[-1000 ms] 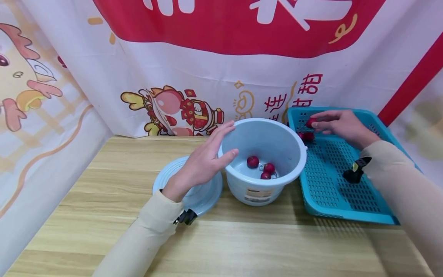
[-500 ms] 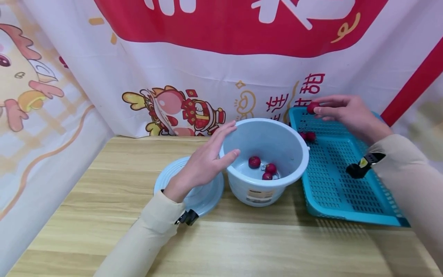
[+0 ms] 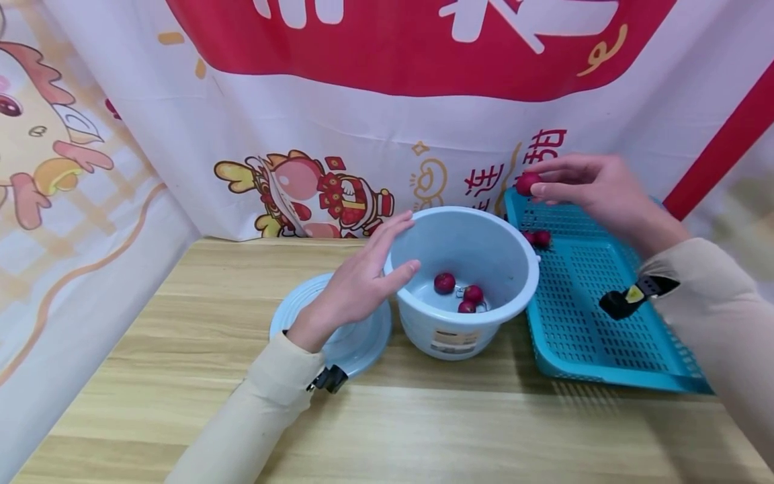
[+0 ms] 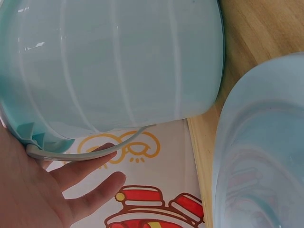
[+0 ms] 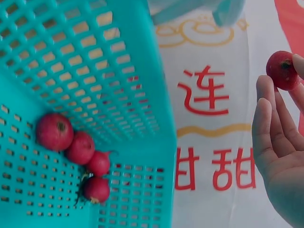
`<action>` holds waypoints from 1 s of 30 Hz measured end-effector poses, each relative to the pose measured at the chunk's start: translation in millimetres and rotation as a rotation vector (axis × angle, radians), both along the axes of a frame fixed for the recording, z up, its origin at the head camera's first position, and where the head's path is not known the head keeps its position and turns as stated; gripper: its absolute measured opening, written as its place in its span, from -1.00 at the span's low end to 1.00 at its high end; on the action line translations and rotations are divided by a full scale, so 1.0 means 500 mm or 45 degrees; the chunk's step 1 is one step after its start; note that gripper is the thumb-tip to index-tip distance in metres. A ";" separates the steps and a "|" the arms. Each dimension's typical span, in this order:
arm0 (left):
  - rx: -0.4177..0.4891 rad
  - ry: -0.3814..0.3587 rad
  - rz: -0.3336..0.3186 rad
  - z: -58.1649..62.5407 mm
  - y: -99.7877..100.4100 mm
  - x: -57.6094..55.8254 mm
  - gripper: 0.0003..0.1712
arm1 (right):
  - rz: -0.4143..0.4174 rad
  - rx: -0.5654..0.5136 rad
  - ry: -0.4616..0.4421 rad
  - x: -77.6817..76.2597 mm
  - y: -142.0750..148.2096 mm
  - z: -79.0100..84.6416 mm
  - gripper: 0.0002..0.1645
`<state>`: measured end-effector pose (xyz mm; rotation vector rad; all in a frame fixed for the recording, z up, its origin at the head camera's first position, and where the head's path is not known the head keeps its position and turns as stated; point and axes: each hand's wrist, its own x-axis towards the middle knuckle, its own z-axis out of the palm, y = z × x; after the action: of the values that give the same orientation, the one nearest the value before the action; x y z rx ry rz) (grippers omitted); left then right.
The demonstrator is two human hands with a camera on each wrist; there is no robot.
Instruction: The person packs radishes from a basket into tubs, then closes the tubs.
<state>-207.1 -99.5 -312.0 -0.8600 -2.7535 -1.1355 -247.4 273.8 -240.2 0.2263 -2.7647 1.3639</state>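
Over the back left corner of the turquoise basket (image 3: 583, 323), my right hand (image 3: 605, 191) pinches a red radish (image 3: 527, 183) between thumb and fingers. The right wrist view shows that radish (image 5: 280, 70) held beyond the basket's rim. Fairly straight fingers of my left hand (image 3: 357, 282) rest at the left rim of the light blue bucket (image 3: 417, 326). In the left wrist view the left hand (image 4: 33, 190) lies by the bucket's handle (image 4: 85, 154). Inside the bucket are three radishes (image 3: 444, 283). Several others (image 5: 55, 131) lie clustered in one basket corner.
A round light blue lid (image 3: 371, 339) lies left of the bucket, partly beneath the left forearm. Everything stands on a wooden table (image 3: 411, 430). A printed cloth (image 3: 338, 114) hangs right behind it. The basket stands close to the bucket's right side.
My right hand has lifted the radish up from the basket's back corner and moved it left towards the bucket. The left hand and bucket stay in place.
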 end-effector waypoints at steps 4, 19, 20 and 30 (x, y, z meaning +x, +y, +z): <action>-0.001 -0.002 0.006 0.001 -0.001 0.000 -0.14 | 0.030 -0.022 0.016 0.011 -0.015 0.005 -0.26; -0.004 -0.009 0.007 0.004 0.002 0.001 -0.13 | 0.167 -0.078 0.066 0.054 -0.074 0.021 -0.41; -0.002 -0.012 0.007 0.003 0.002 0.001 -0.14 | 0.182 -0.079 0.059 0.056 -0.078 0.020 -0.42; -0.009 -0.018 0.013 0.003 0.000 0.001 -0.13 | 0.342 -0.036 -0.025 0.055 -0.135 -0.004 -0.45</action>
<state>-206.4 -99.5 -310.6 -0.8405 -2.7722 -1.1351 -219.8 206.2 -242.4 0.6050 -2.8089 1.4645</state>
